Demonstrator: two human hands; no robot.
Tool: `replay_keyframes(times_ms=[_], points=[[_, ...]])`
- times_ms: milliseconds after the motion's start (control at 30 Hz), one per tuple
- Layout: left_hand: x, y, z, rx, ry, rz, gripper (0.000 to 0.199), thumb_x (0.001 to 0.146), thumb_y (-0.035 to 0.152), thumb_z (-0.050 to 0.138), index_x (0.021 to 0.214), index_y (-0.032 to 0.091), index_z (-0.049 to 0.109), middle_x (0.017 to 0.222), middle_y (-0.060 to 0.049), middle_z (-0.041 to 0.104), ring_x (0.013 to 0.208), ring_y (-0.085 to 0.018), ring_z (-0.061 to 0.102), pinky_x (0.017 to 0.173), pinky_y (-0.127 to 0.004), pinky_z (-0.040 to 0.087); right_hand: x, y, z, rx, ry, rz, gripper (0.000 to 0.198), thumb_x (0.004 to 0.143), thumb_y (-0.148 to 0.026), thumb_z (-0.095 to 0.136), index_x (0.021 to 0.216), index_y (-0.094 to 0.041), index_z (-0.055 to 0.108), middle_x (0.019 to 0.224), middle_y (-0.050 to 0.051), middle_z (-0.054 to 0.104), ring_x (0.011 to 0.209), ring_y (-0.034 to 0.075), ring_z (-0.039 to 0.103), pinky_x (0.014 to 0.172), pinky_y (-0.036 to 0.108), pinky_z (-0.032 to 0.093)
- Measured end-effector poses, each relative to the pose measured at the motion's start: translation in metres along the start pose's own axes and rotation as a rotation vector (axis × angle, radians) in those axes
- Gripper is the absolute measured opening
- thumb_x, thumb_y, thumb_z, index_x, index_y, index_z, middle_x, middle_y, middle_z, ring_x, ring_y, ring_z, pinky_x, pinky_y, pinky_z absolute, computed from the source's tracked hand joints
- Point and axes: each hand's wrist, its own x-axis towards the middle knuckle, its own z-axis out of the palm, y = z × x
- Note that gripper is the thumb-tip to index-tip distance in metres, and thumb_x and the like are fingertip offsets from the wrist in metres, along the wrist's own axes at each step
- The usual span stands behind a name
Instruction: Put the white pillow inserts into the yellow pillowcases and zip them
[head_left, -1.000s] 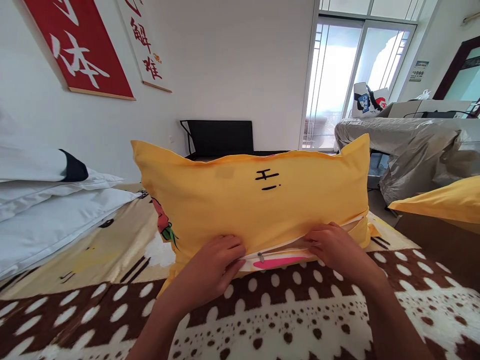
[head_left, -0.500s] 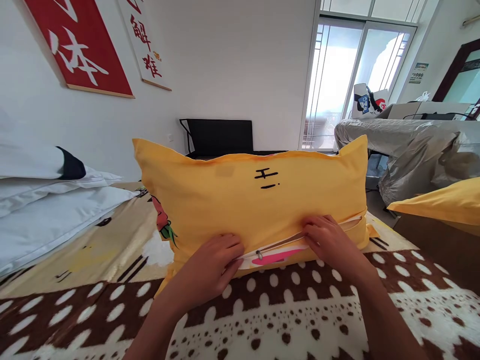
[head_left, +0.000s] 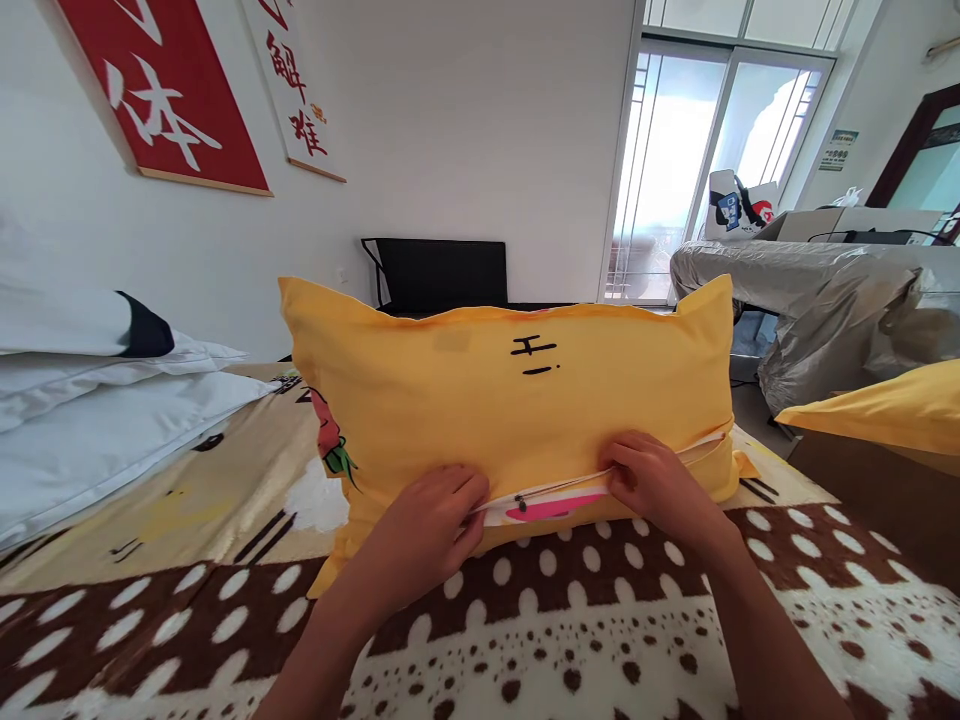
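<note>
A yellow pillow stands on its long edge in front of me, with "Hi" marks on it and a carrot print at its left end. Along its lower part runs a partly open zipper; a white and pink patterned layer shows below it. The small zipper slider hangs between my hands. My left hand is closed on the pillow's fabric at the left part of the zipper. Farther right, my right hand pinches the fabric at the zipper edge. The fingertips of both hands are partly hidden.
A brown and white dotted blanket lies under the pillow. White pillows are stacked at the left. At the right, another yellow pillow lies on a brown box. Behind are a black chair and furniture in plastic wrap.
The zipper's opening between my hands looks narrower. My right hand's fingers have curled in more, and the pillow's left end has shifted slightly right.
</note>
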Motion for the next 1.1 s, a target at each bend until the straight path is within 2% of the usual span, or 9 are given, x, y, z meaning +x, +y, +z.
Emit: replay_keyframes(times_ms=[133,233,433,567,667,800,1000,1100], points=[[0.005,0.006,0.011,0.169,0.07,0.056,0.013,0.082,0.008,0.041,0.087,0.016,0.05,0.082,-0.005,0.056,0.076,-0.021,0.05,0.067,-0.032,0.038,-0.002,-0.002,-0.004,-0.008,-0.004,-0.002,0.019,0.067,-0.002,0.044,0.071,-0.018,0.052,0.072,0.001,0.054,0.073,0.015,0.046,0.067,0.025,0.034],[0.01,0.01,0.021,0.24,0.095,0.102,0.014,0.083,0.008,0.041,0.087,0.016,0.052,0.083,-0.006,0.057,0.078,-0.022,0.051,0.07,-0.034,0.038,-0.003,-0.004,-0.007,0.001,-0.039,-0.011,0.017,0.067,-0.002,0.044,0.067,-0.018,0.049,0.07,0.0,0.051,0.071,0.014,0.044,0.066,0.024,0.032],[0.014,0.012,0.031,0.253,0.206,0.16,0.01,0.088,0.014,0.045,0.089,0.017,0.054,0.087,-0.006,0.057,0.081,-0.021,0.05,0.072,-0.035,0.038,-0.005,-0.005,-0.011,-0.007,-0.106,-0.013,0.016,0.066,-0.003,0.044,0.063,-0.018,0.047,0.068,-0.001,0.05,0.068,0.013,0.043,0.065,0.023,0.031],[0.013,0.013,0.034,0.247,0.259,0.232,0.014,0.086,0.008,0.045,0.091,0.015,0.056,0.088,-0.007,0.058,0.081,-0.02,0.05,0.073,-0.034,0.039,-0.006,-0.006,-0.014,-0.003,-0.14,-0.012,0.016,0.066,-0.003,0.045,0.064,-0.018,0.048,0.069,-0.001,0.052,0.068,0.013,0.044,0.065,0.023,0.031],[0.013,0.013,0.034,0.183,0.282,0.236,0.016,0.085,0.004,0.045,0.088,0.014,0.057,0.084,-0.006,0.059,0.08,-0.02,0.051,0.073,-0.034,0.041,-0.007,-0.008,-0.016,0.003,-0.159,0.011,0.016,0.067,-0.003,0.045,0.065,-0.018,0.05,0.071,0.0,0.053,0.07,0.013,0.046,0.065,0.023,0.032],[0.011,0.012,0.03,0.05,0.239,0.171,0.017,0.086,0.005,0.043,0.087,0.015,0.056,0.086,-0.006,0.06,0.081,-0.019,0.052,0.074,-0.033,0.044,-0.006,-0.008,-0.015,0.022,-0.153,0.039,0.018,0.071,-0.004,0.045,0.071,-0.018,0.056,0.076,0.001,0.057,0.075,0.014,0.05,0.068,0.024,0.036],[0.009,0.012,0.023,-0.027,0.159,0.137,0.016,0.09,0.012,0.04,0.087,0.015,0.056,0.086,-0.007,0.059,0.081,-0.019,0.052,0.072,-0.032,0.043,-0.005,-0.001,-0.007,0.027,-0.14,0.045,0.017,0.078,-0.007,0.046,0.078,-0.018,0.059,0.084,0.003,0.059,0.083,0.017,0.052,0.075,0.029,0.038],[0.009,0.014,0.019,-0.06,0.14,0.129,0.018,0.091,0.014,0.038,0.086,0.014,0.056,0.083,-0.007,0.057,0.079,-0.019,0.05,0.07,-0.032,0.042,-0.004,-0.01,-0.004,-0.024,-0.057,0.008,0.018,0.079,-0.007,0.046,0.082,-0.018,0.059,0.089,0.005,0.058,0.087,0.019,0.051,0.078,0.032,0.038]])
